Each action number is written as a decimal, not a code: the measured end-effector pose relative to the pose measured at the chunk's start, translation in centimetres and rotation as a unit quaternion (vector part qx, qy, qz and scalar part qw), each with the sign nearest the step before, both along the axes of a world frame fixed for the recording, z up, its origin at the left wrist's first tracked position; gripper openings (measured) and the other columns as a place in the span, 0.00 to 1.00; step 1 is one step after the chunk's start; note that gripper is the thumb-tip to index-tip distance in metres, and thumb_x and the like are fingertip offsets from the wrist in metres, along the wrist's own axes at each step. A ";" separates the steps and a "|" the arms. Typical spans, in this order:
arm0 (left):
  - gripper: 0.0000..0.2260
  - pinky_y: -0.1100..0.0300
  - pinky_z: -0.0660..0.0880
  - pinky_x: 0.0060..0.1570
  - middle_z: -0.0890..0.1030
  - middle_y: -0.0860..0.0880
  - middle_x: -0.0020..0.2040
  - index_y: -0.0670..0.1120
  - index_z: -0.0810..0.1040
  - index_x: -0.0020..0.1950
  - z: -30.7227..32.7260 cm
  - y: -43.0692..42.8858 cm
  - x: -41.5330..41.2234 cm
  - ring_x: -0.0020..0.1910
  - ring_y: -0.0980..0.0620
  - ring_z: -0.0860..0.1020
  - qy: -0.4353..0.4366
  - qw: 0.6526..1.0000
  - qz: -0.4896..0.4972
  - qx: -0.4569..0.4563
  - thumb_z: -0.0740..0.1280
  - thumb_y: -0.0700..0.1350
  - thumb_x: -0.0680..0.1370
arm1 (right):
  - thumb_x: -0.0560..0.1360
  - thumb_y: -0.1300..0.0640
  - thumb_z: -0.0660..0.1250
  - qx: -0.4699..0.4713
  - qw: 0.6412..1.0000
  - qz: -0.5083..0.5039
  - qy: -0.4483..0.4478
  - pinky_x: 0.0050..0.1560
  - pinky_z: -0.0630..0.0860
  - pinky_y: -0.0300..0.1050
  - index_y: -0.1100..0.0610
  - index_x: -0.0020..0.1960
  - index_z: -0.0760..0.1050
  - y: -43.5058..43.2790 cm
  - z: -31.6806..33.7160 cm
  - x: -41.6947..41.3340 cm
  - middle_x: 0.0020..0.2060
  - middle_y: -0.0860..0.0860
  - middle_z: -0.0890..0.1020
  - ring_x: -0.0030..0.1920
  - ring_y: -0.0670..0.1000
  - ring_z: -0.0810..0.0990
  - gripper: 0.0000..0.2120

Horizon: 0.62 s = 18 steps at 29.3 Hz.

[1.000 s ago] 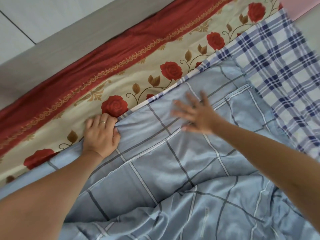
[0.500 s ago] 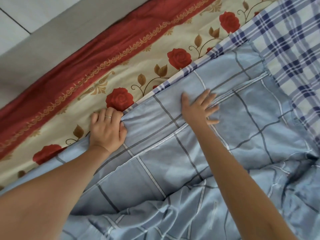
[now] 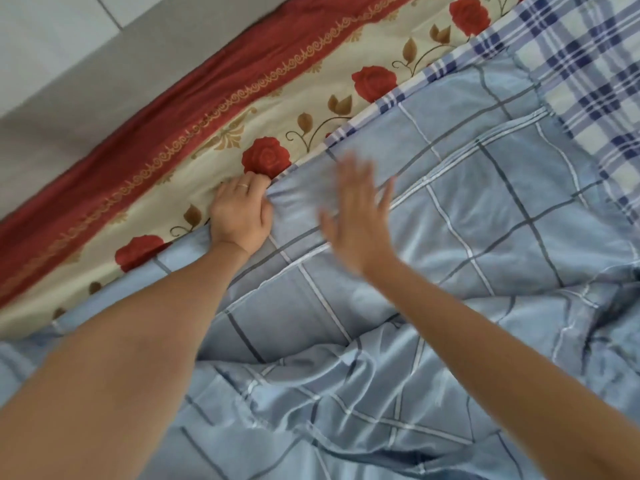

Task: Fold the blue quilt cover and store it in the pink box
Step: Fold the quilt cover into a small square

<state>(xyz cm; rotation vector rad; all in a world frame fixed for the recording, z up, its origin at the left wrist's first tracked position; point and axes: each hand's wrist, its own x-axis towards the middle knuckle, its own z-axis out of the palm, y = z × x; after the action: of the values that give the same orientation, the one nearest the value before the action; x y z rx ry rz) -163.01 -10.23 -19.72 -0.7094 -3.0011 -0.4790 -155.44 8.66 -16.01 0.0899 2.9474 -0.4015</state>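
**Desk:** Where is the blue quilt cover from your seat?

**Operator:** It fills the view from the centre out to 3 o'clock and down to 6. It lies on the bed over a plaid sheet, which shows at 1 o'clock, and a rose-print sheet running along 11. The far part lies fairly flat in layers. The near part at 6 is bunched and rumpled.

**Desk:** And your hands?

**Operator:** My left hand sits at 10 o'clock of centre. Its fingers are curled over the cover's far edge, gripping the cloth right where it meets the roses. I'd say it's there as an anchor, so the edge doesn't creep while the other hand works. My right hand is just at its 3 o'clock, fingers straight and spread, palm down over the cloth. It's blurred, so I can't tell whether the palm touches the fabric or skims above it.

**Desk:** Why flat?

**Operator:** A flat palm suits pushing creases out. Judging by that, I'm smoothing a fold, not making the next one.

**Desk:** How far along?

**Operator:** Early, I judge. Much of the cover is loose, and the pink box isn't in view at all.

**Desk:** Any risk?

**Operator:** Thin cloth slides. If my anchor slips, the layered edges go out of line.
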 end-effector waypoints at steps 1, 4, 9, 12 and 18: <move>0.10 0.52 0.66 0.41 0.77 0.42 0.38 0.41 0.74 0.46 0.7 -0.1 0.5 0.37 0.42 0.75 -0.007 1.000 0.002 -0.001 0.57 0.42 0.71 | 0.79 0.38 0.44 0.034 0.987 0.154 -0.016 0.67 0.52 0.76 0.50 0.78 0.48 -0.4 -0.2 3.6 0.76 0.51 0.56 0.76 0.61 0.55 0.31; 0.09 0.53 0.68 0.42 0.80 0.43 0.42 0.43 0.76 0.49 2.7 0.7 -0.2 0.42 0.41 0.78 -0.059 0.996 0.048 0.050 0.58 0.44 0.75 | 0.78 0.35 0.42 0.141 0.968 0.175 -0.113 0.57 0.62 0.79 0.42 0.77 0.40 6.6 -1.3 6.2 0.75 0.48 0.61 0.73 0.61 0.62 0.31; 0.20 0.42 0.47 0.69 0.65 0.44 0.73 0.48 0.71 0.68 4.8 -1.4 8.3 0.74 0.43 0.60 -0.044 0.995 0.072 0.044 0.50 0.53 0.81 | 0.82 0.45 0.47 0.149 0.940 -0.218 -0.216 0.71 0.46 0.70 0.50 0.79 0.42 12.2 0.7 3.4 0.78 0.49 0.45 0.77 0.58 0.47 0.28; 0.26 0.33 0.42 0.69 0.49 0.51 0.79 0.55 0.55 0.77 4.6 -6.2 12.0 0.77 0.41 0.46 -0.148 0.984 -0.006 -0.097 0.46 0.61 0.80 | 0.82 0.50 0.49 0.180 0.962 -0.145 -0.143 0.72 0.41 0.65 0.55 0.78 0.43 6.6 1.9 6.3 0.78 0.53 0.47 0.77 0.57 0.47 0.28; 0.39 0.24 0.38 0.61 0.31 0.56 0.76 0.61 0.33 0.75 3.5 -6.7 6.3 0.74 0.38 0.32 -0.297 0.940 0.088 -0.140 0.54 0.70 0.74 | 0.77 0.45 0.54 0.040 0.982 0.181 0.020 0.72 0.47 0.59 0.54 0.76 0.55 -5.1 2.4 19.5 0.73 0.56 0.64 0.74 0.59 0.60 0.30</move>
<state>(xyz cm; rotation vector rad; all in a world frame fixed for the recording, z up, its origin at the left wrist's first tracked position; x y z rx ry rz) -156.71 -16.98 -16.23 -0.3313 -3.7123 -0.2997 -135.98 3.59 -13.59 -0.4432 2.9297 -0.2323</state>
